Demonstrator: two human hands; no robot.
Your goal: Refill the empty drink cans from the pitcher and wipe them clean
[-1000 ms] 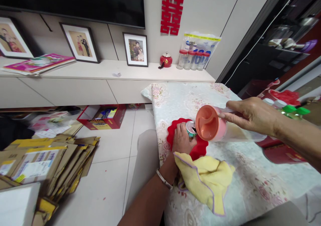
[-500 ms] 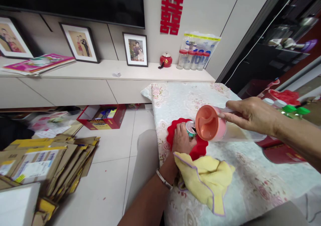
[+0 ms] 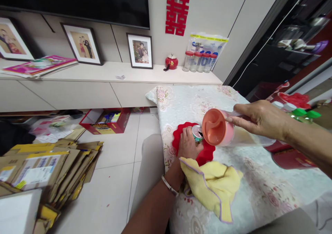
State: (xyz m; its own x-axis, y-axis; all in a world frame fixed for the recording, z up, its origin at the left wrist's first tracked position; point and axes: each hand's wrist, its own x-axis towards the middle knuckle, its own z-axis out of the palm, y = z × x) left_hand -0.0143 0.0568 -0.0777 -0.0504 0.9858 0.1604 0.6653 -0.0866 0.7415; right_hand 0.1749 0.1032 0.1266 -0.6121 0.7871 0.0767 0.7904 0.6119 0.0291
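Note:
My left hand (image 3: 188, 144) is wrapped round a drinks can (image 3: 197, 131) with an opened top and a green side. The can stands on a red scalloped mat or dish (image 3: 178, 134) on the table. My right hand (image 3: 258, 118) grips the handle of a clear plastic pitcher (image 3: 242, 137) with a pink-orange top. The pitcher lies tipped on its side in the air, its top facing the can and close beside it. Pale liquid shows inside its body. A crumpled yellow cloth (image 3: 215, 185) with a purple edge lies by my left wrist.
A floral cloth covers the table (image 3: 181, 99). Red tins (image 3: 293, 156) and green-capped bottles (image 3: 306, 113) stand at the right. Behind, a white cabinet (image 3: 103, 73) carries photo frames and lidded jars (image 3: 198, 62). Flattened cardboard (image 3: 59, 171) and a red box (image 3: 106, 123) are on the floor.

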